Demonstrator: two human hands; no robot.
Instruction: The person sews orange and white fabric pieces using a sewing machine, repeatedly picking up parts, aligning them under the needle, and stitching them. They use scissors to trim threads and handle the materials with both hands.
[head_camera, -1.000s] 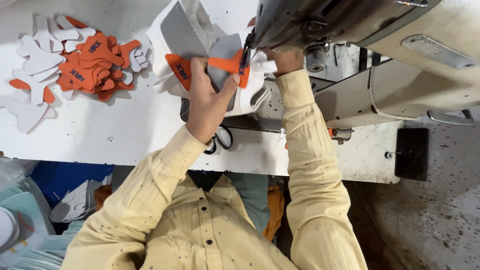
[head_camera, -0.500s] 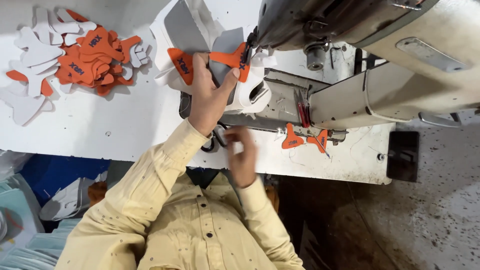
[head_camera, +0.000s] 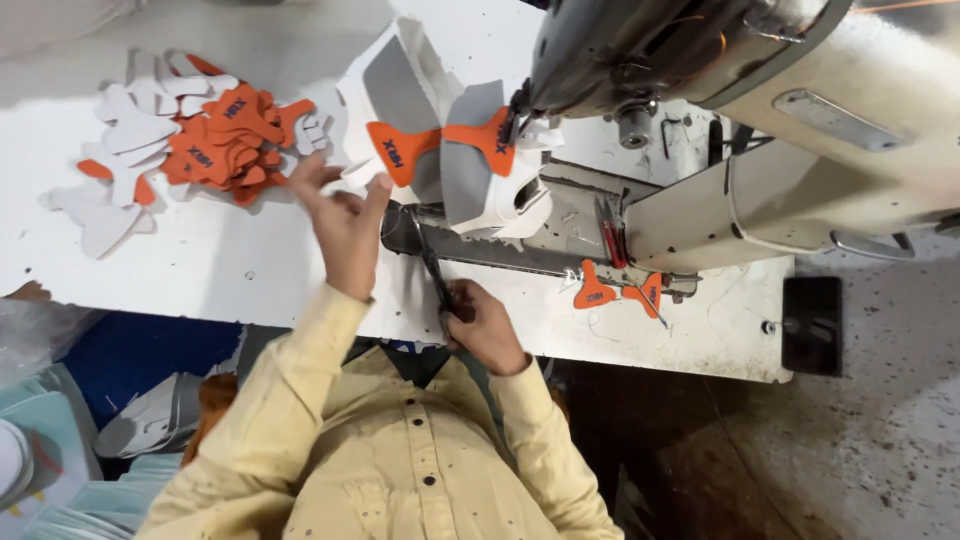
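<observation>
Your right hand (head_camera: 485, 325), at centre frame near the table (head_camera: 250, 270) edge, is closed around dark scissors (head_camera: 432, 270); their long axis runs up and slightly left, blades toward the machine (head_camera: 720, 110). Your left hand (head_camera: 345, 220) hovers open, fingers spread, just left of the grey-and-white shoe piece (head_camera: 480, 170) with orange tabs under the needle. Half a second ago that hand lay on the piece; it has since lifted off leftward. Orange cutouts (head_camera: 215, 145) sit upper left.

Orange tabs (head_camera: 232, 140), grey-white shoe upper (head_camera: 480, 170), white table (head_camera: 200, 260), yellow shirt (head_camera: 400, 460), beige sewing machine (head_camera: 800, 130)
</observation>
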